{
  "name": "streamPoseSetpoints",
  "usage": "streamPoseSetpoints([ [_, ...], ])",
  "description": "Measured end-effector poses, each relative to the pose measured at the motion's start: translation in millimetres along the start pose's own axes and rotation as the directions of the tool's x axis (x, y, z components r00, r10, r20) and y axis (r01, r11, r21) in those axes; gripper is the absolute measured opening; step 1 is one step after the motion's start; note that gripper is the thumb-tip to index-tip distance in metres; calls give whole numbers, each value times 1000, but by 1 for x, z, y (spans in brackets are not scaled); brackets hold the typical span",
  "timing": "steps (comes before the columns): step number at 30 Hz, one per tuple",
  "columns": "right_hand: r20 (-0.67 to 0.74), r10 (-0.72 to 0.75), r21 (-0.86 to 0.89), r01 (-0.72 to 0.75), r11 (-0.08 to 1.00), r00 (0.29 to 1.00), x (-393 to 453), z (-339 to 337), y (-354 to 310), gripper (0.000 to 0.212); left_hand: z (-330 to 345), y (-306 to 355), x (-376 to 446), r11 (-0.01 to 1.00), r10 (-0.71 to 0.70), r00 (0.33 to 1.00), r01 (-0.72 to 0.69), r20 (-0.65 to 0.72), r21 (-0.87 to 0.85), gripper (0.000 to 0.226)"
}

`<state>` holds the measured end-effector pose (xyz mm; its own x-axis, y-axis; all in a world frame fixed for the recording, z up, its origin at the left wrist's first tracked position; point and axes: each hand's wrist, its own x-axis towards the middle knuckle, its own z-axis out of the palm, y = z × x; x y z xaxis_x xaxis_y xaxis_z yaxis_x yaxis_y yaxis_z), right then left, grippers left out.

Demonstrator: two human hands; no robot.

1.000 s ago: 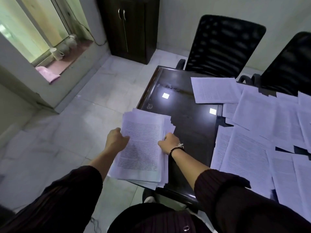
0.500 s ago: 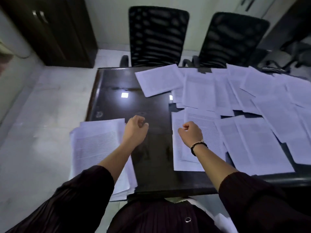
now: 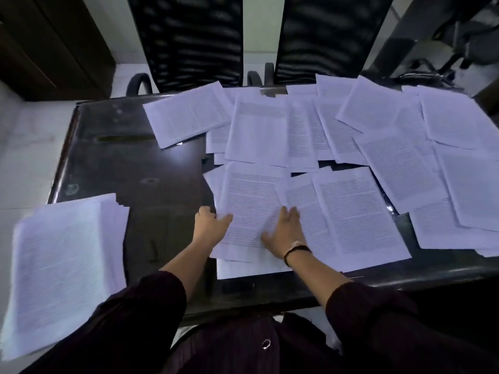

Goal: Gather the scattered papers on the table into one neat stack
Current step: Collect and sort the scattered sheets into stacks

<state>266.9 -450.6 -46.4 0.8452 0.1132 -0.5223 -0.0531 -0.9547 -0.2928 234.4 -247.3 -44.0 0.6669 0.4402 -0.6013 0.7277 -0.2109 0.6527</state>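
From the head camera, the only view we have, we look down on a dark glossy bench (image 3: 129, 163) with two black mesh chairs (image 3: 189, 41) pushed up to its far side. A gathered stack of printed papers (image 3: 62, 265) sits at the near left corner, overhanging the edge, its sheets fanned slightly out of line. The scattered papers (image 3: 378, 147) cover the right half of the bench in overlapping, skewed layers, reaching the far and right edges.

Both hands are on the nearest printed sheet (image 3: 251, 209), which lies on top of a few others. The left hand (image 3: 209, 225) is at its left edge with the thumb over the paper and the fingers curled; we judge this grip to be pinching the edge, though the fingers underneath are hidden. The right hand (image 3: 286, 233), wearing a dark wristband (image 3: 295, 251), lies flat and spread on the sheet, an open grip pressing down, holding nothing.

We judge the sheets light, thin and floppy, easily creased or dog-eared, and likely to slide freely on the polished surface and over one another. A single sheet lying flat gives little to pinch, so we would press and drag it toward the near edge, or lift a corner, then take hold along a long side. Several sheets gathered together will be stiffer but prone to fanning; we would square them with both hands before adding them to the stack.
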Motion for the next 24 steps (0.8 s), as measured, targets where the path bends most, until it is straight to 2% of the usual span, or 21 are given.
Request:
streamPoseSetpoints([
  [1, 20, -36, 4, 36, 999, 999, -1, 2, -1, 102, 7, 5, 1, 1000, -4, 1000, 5, -26, 17, 66],
  [3, 28, -102, 127, 97, 987, 994, -3, 0, 0, 95, 17, 12, 2, 1000, -25, 997, 25, -75, 4, 48],
  [5, -87, -108, 228, 126, 965, 990, 1, -11, 13, 83, 23, 15, 1, 999, -46, 992, 46, -115, 0, 46],
  [7, -235, -69, 160, 109, 981, 970, 10, -26, 34, 80, 30, 16, -3, 999, -53, 989, 53, -139, 0, 45],
  [8, -265, -44, 112, 76, 991, 963, 15, -32, 46, 82, 33, 15, -4, 998, -59, 988, 59, -145, -5, 43],
  [11, -142, 25, 17, -23, 1000, 990, 23, -32, 63, 93, 43, 18, -11, 996, -89, 986, 87, -143, -24, 39],
  [14, -102, -76, -60, 70, 996, 992, 20, -17, 58, 97, 54, 19, -15, 994, -98, 988, 93, -119, -49, 37],
  [16, -107, -94, -83, 85, 993, 990, 16, -15, 57, 105, 61, 19, -16, 991, -111, 986, 101, -123, -82, 34],
  [20, -74, 35, -199, -49, 979, 997, 15, -20, 65, 133, 63, 21, -15, 971, -153, 981, 126, -122, -202, 19],
  [22, -32, 43, -231, -50, 972, 999, 15, -20, 64, 133, 60, 22, -13, 942, -184, 981, 159, -59, -295, 18],
  [24, -35, 3, -270, -12, 963, 999, 14, -23, 56, 119, 58, 22, -11, 894, -218, 976, 210, 24, -396, 24],
])
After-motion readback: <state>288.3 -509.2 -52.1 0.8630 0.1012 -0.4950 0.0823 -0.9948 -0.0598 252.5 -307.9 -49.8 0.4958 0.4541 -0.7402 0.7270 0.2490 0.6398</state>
